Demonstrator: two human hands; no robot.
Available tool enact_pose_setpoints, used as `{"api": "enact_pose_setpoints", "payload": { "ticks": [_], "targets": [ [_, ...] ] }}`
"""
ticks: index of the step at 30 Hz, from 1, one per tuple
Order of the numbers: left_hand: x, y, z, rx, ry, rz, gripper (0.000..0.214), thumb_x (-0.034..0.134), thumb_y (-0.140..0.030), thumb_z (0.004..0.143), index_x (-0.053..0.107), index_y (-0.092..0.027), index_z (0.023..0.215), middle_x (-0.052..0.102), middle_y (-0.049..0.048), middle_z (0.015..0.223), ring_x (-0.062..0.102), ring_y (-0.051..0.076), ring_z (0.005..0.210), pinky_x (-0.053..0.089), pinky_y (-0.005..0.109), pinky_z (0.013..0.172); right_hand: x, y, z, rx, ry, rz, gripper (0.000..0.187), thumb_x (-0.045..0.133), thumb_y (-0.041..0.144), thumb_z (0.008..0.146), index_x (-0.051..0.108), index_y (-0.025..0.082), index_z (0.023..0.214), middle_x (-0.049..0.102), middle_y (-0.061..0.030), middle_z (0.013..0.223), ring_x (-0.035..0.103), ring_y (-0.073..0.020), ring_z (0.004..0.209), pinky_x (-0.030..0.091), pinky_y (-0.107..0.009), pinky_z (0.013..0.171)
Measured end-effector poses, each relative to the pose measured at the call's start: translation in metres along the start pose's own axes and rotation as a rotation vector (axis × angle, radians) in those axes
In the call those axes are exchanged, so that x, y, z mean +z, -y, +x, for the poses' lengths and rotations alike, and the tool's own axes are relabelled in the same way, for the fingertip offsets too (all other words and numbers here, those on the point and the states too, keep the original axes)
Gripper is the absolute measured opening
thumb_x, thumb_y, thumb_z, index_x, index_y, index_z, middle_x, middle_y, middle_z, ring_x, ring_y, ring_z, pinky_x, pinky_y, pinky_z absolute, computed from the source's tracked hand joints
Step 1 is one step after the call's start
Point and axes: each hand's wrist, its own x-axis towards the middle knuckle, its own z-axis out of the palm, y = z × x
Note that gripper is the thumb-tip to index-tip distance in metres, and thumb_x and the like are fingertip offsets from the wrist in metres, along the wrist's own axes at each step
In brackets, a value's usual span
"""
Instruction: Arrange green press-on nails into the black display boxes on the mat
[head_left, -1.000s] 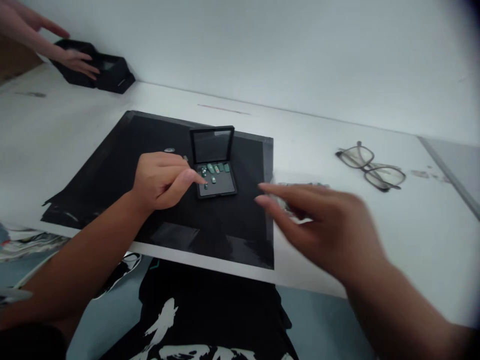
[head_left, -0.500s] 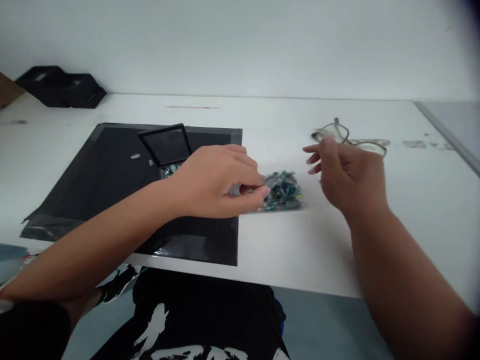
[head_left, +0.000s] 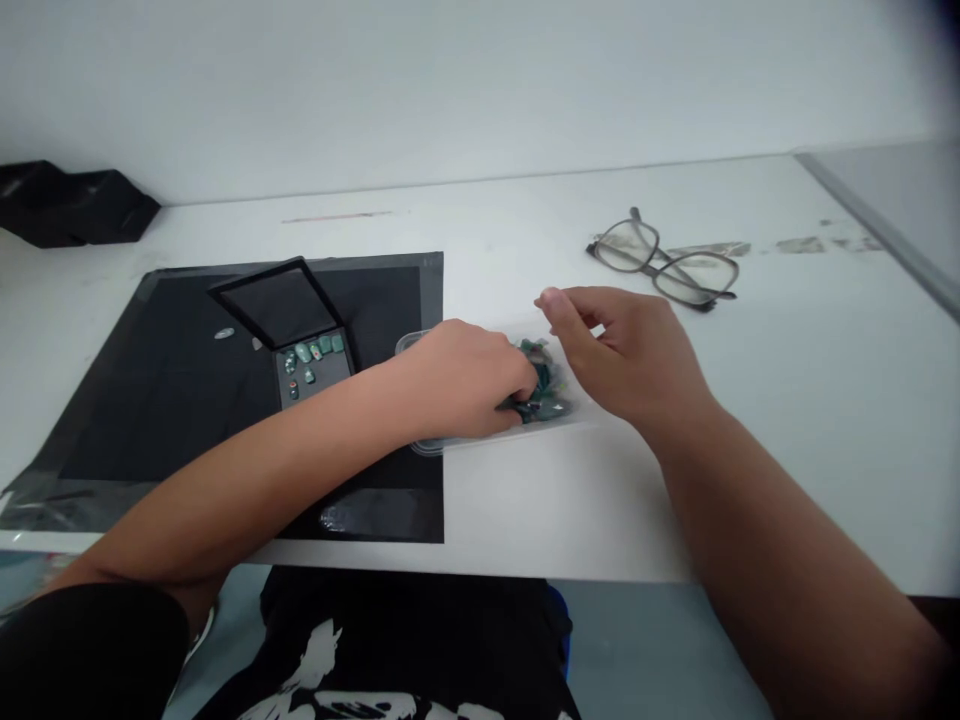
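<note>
A clear plastic box [head_left: 429, 447] holds a pile of green fake nails [head_left: 553, 385]. My left hand [head_left: 472, 380] reaches over the box and into the pile, fingers curled. Green shows between its thumb and fingers. At the box's right end is my right hand [head_left: 637, 350], raised, with its fingers curled and the thumb against them. Whatever it pinches, if anything, is hidden. Left of the box stands a small black case [head_left: 279, 305] with its lid up. Several green nails [head_left: 303, 352] lie in it on grey foam; my left forearm covers its lower edge.
The case stands on a black mat [head_left: 172, 400] taped to the white table [head_left: 525, 520]. On the mat lies a small silvery oval piece [head_left: 224, 333]. Eyeglasses [head_left: 664, 265] lie behind my right hand. Black boxes [head_left: 75, 205] stand at the far left by the wall.
My left hand has gone deeper into the nail pile. My right hand has moved left and closed its fingers, near the box. The view has shifted, showing more of the case and eyeglasses.
</note>
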Motion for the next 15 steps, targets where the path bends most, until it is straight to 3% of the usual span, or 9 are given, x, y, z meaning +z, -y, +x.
{"api": "enact_pose_setpoints", "payload": {
  "ticks": [4,9,15],
  "targets": [
    [0.000,0.003,-0.003,-0.012,-0.059,-0.013,0.012,0.061,-0.035,0.083,0.069,-0.027,0.088,0.068,-0.0033,0.068,0.059,0.014,0.059,0.023,0.028,0.052,-0.001,0.000,0.000,-0.007,-0.006,0.010,0.051,0.039,0.058,0.099,0.063,0.023,0.071,0.058,0.0000,0.061,0.044,-0.0135,0.051,0.029,-0.031,0.053],
    [0.001,0.005,0.002,0.064,-0.210,-0.005,0.021,0.055,-0.041,0.091,0.066,-0.029,0.106,0.069,-0.0039,0.072,0.056,0.012,0.055,0.021,0.028,0.052,-0.003,0.001,0.000,-0.007,0.007,0.081,0.058,0.038,0.060,0.099,0.056,0.023,0.059,0.062,-0.0030,0.061,0.058,-0.0184,0.062,0.035,-0.033,0.056],
    [0.013,0.002,0.014,0.112,-0.118,0.043,0.021,0.055,-0.026,0.089,0.075,-0.032,0.089,0.073,-0.0028,0.075,0.060,0.013,0.061,0.020,0.028,0.051,-0.004,0.002,-0.001,0.043,-0.057,0.228,0.064,0.032,0.066,0.099,0.068,0.024,0.067,0.071,-0.0086,0.078,0.067,-0.0242,0.074,0.046,-0.039,0.065]
  ]
}}
